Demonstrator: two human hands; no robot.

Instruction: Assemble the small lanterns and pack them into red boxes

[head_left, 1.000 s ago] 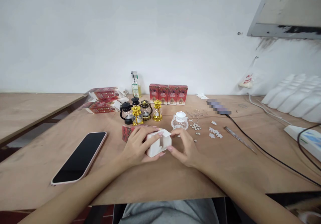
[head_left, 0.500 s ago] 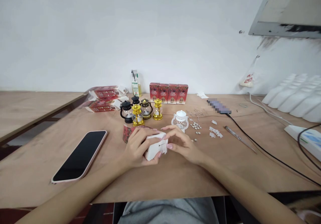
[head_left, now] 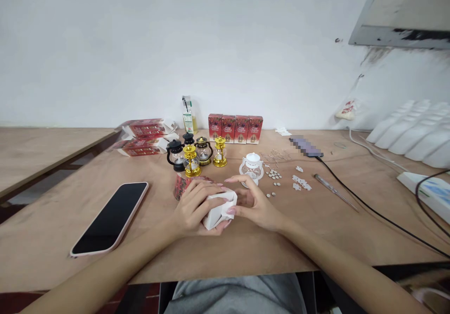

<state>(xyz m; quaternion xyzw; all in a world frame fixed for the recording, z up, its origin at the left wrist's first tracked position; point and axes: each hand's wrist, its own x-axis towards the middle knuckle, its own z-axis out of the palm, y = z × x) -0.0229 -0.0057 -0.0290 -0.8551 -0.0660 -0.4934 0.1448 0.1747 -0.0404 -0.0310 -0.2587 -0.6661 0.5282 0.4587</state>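
A small cardboard box [head_left: 217,207], white on its inner side and red-printed on the outside, lies on the wooden table [head_left: 225,239] in front of me. My left hand [head_left: 194,205] is wrapped round its left side. My right hand [head_left: 251,202] pinches the flap at its right end with bent fingers. Just behind my hands stands a white toy lantern [head_left: 251,167]. Further back is a cluster of black and gold toy lanterns [head_left: 195,153].
A phone [head_left: 111,217] lies face up at the left. Closed red boxes [head_left: 235,129] line the wall, flat red boxes [head_left: 144,137] are stacked left. Small round cells [head_left: 273,176], white tabs [head_left: 301,183], a screwdriver [head_left: 333,191] and a black cable [head_left: 386,220] lie right.
My right hand moved in onto the box's open right end and folded its flap down. The box has tilted a little in my left hand.
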